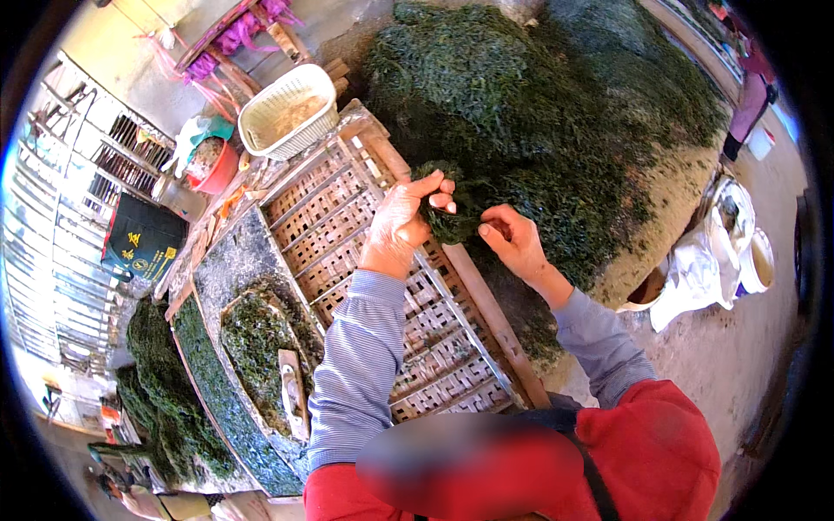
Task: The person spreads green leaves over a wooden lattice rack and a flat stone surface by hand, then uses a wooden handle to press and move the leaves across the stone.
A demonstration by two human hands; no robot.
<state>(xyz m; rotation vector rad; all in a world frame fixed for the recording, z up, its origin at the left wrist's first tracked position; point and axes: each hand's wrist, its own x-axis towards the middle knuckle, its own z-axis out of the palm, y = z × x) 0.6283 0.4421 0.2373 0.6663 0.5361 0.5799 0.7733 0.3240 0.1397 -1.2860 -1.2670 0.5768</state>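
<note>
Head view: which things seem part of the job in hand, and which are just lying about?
Apparently in use:
leafy green clump, held in the left hand
right hand, close beside it
large green heap
woven rack, below the left hand

Seemingly lying about:
cream basket
red bowl
dark bag
white sacks

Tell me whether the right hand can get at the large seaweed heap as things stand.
Likely yes: the right hand is beside the large seaweed heap, with nothing visible blocking it, though it is also close to the small clump the left hand holds.
</note>
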